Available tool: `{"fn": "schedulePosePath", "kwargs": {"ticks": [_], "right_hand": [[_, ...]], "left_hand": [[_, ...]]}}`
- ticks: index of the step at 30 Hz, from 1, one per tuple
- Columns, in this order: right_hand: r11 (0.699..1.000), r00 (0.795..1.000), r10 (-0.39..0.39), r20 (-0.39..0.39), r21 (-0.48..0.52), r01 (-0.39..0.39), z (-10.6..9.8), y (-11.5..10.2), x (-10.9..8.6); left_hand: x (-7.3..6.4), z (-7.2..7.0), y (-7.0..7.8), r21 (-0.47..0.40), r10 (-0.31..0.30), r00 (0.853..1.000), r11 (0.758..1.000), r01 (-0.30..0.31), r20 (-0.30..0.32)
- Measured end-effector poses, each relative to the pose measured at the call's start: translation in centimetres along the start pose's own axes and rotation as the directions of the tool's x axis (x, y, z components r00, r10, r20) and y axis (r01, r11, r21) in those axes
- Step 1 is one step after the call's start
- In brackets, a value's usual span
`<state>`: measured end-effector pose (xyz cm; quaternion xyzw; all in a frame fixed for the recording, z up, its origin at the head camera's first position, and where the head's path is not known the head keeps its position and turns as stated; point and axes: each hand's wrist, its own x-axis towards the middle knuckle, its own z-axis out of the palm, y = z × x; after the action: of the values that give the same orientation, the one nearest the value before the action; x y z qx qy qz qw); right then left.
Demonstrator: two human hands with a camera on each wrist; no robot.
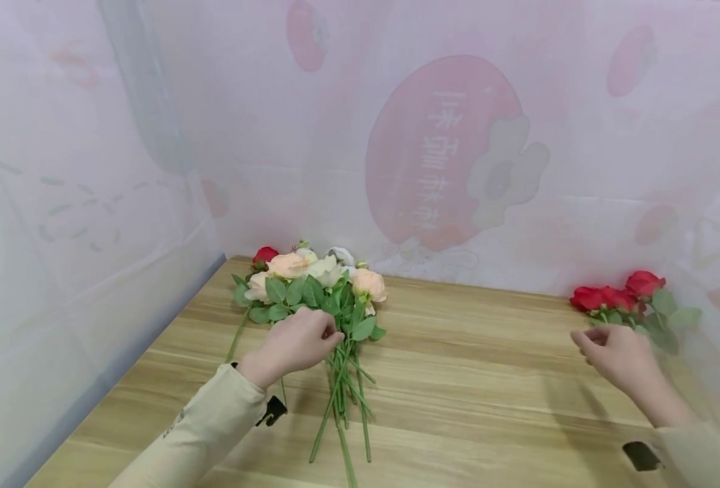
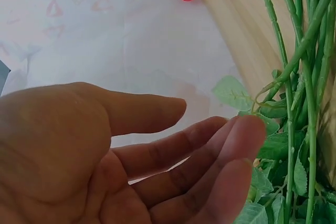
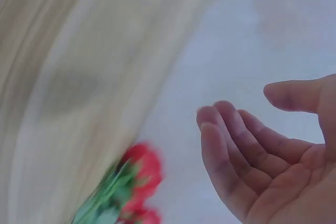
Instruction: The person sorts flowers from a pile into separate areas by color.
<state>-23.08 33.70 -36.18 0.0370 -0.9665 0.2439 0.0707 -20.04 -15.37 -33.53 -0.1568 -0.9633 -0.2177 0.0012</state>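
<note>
A bunch of artificial flowers, with peach roses [image 1: 369, 285], white roses [image 1: 326, 271] and one red rose [image 1: 265, 256], lies at the left of the table. Its green stems [image 1: 342, 400] point toward the front edge and cross one another. Over the leaves hovers my left hand [image 1: 293, 342], loosely bent and holding nothing; in the left wrist view its fingers [image 2: 210, 156] are beside the stems. At the right lie several red roses [image 1: 610, 298] with green leaves. My right hand [image 1: 619, 356] is just in front of them, its fingers relaxed and apart from the thumb, gripping nothing.
The wooden table [image 1: 470, 379] stretches between the two groups of flowers. A pale pink printed cloth [image 1: 274, 169] hangs behind the table and along both sides. Dark wrist straps [image 1: 271, 411] sit near both cuffs.
</note>
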Motion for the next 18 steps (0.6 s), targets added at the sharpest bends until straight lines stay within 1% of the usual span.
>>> {"fn": "schedulePosePath", "kwargs": {"ticks": [3,7,10,13,15,18], "right_hand": [[0.989,1.000,-0.011,-0.003,0.147,0.011,0.7,-3.4,-1.0],[0.946,0.999,-0.041,0.012,0.322,0.035,1.6,-7.1,-1.7],[0.913,0.996,-0.085,0.000,0.400,0.077,2.0,-9.1,-2.1],[0.900,0.991,-0.130,-0.016,0.418,0.124,2.4,-10.2,-2.5],[0.904,0.988,-0.152,-0.026,0.401,0.149,2.6,-10.6,-2.6],[0.915,0.986,-0.162,-0.037,0.369,0.164,2.8,-10.7,-2.7]], "left_hand": [[-0.1,0.1,0.0,0.002,0.004,0.999,1.000,-0.004,0.037],[-0.1,0.2,0.1,0.021,0.008,0.997,1.000,-0.010,0.079],[0.0,0.4,0.1,0.033,0.008,0.996,0.999,-0.011,0.089],[0.1,0.8,0.1,0.039,-0.002,0.995,0.999,-0.002,0.096],[0.0,1.2,0.1,0.034,-0.002,0.994,0.999,-0.002,0.107],[-0.2,1.8,0.0,0.038,0.010,0.994,0.999,-0.014,0.110]]}}
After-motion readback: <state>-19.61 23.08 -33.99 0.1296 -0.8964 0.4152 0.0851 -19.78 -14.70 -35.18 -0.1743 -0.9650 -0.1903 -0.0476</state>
